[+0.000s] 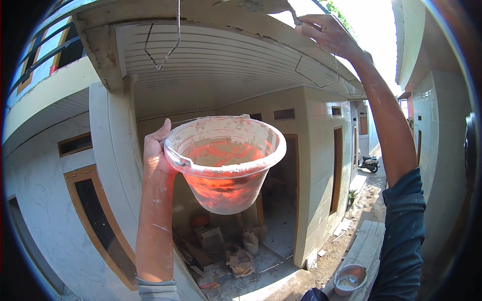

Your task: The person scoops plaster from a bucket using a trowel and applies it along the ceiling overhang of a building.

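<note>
Dead centre, the bucket (226, 193) is propped up by the left hand (155, 148), fingers mostly hidden, so can't tell their grip. At one o'clock the right hand (331, 37) has fingers closed on something grey (295, 18). One-sided support: a wobble could tip it.

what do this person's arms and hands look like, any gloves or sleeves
The left hand and right hand wear no gloves. The left sleeve looks grey-blue; the right sleeve is dark blue-grey, creased and pushed up. Pale streaks mark the left forearm.
</note>
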Demonstrator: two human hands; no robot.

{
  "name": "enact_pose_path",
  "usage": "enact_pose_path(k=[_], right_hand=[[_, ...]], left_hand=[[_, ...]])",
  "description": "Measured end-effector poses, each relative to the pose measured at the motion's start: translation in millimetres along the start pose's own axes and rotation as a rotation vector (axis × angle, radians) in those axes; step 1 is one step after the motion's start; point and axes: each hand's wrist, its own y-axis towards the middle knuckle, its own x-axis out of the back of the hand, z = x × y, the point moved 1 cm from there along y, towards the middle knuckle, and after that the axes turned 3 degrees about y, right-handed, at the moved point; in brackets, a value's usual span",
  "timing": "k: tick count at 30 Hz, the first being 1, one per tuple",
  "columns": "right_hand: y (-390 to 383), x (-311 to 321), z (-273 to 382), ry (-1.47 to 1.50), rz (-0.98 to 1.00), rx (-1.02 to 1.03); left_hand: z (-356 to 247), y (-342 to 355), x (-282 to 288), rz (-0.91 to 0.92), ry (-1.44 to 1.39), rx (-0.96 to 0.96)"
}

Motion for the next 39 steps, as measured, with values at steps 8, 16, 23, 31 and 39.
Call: enact_pose_path(k=[8,16,23,31,39], right_hand=[[13.1,5.0,-15.7,-0.044,0.081,0.046],[-2.7,-0.5,-95.9,-0.29,0.213,-0.063],[-2.4,-2.7,-116.7,-0.546,0.22,0.096],[46.2,6.7,-120.0,-0.455,0.268,-0.045],[-49.0,51.3,-82.5,-0.432,0.319,-0.271]], left_hand=[[-0.9,4.2,17.5,0.082,0.045,-0.02],[6.4,1.5,20.4,-0.051,0.162,-0.09],[8.9,-0.5,16.1,-0.081,0.238,-0.087],[24.8,9.5,37.2,-0.193,0.175,0.04],[73.5,9.3,112.3,-0.149,0.493,0.007]])
